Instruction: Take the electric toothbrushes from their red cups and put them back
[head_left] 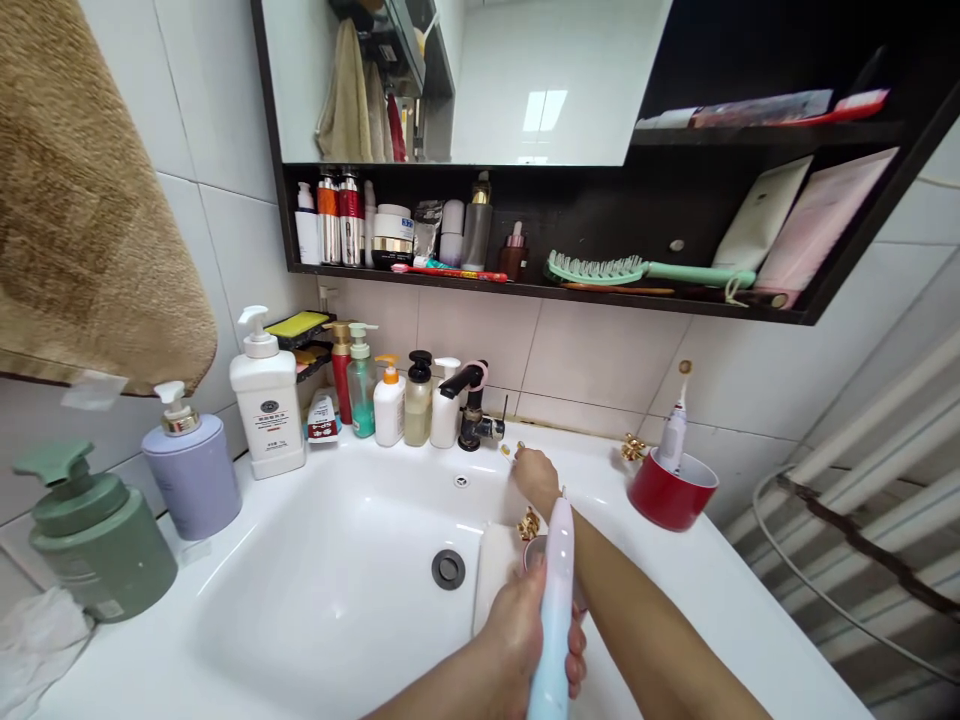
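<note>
pink-blue toothbrush handle [556, 600], tip forward

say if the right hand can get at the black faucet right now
Probably yes: the right hand is near the black faucet, and the bottles stand on the faucet's other side.
</note>
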